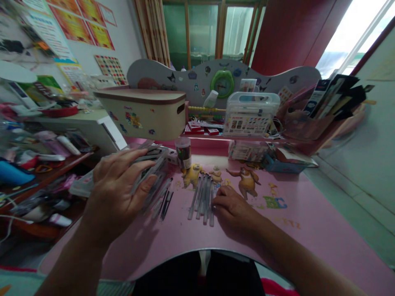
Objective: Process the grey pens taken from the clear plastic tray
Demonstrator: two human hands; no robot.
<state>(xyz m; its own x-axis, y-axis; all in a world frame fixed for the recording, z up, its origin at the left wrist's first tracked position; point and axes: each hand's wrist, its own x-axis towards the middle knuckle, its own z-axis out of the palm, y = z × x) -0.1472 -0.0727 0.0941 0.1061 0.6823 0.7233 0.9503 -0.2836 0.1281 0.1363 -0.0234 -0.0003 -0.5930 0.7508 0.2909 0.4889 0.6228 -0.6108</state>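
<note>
My left hand (123, 183) is over a heap of clear plastic pen parts (157, 176) at the left of the pink desk. Its fingers reach across the heap and its thumb stands apart from them. Just right of the heap lie a few thin black pen refills (166, 205). In the middle, several clear pen barrels (202, 199) lie side by side, pointing away from me. My right hand (233, 205) rests on the desk with curled fingers, their tips against the rightmost barrel. The underside of these fingers is hidden, so a grip cannot be made out.
Behind the barrels stands a clear cylindrical tub (184, 153). A shelf carries a cream storage box (145, 113), a clear carry case (251, 115) and a green clock (222, 83). At right are a blue box (285, 160) and a pink holder (304, 125) of stationery. Cluttered shelves (46, 170) flank the desk's left.
</note>
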